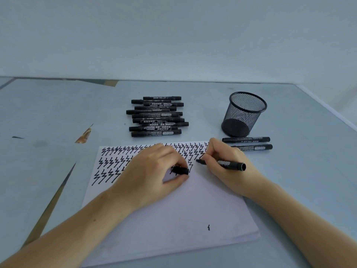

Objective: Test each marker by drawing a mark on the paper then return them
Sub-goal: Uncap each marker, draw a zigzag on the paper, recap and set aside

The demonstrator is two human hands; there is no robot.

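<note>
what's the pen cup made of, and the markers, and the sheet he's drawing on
Pen cup: looks like black metal wire mesh, matt; you can see through its lattice wall. Markers, such as the stack and the one in the right hand: likely black plastic barrels, slightly glossy, with printed labels. Sheet: white matt paper, apparently a thin pile, judging by the layered edge.

Pale grey table (289, 180) meets a plain wall (173, 35).
</note>
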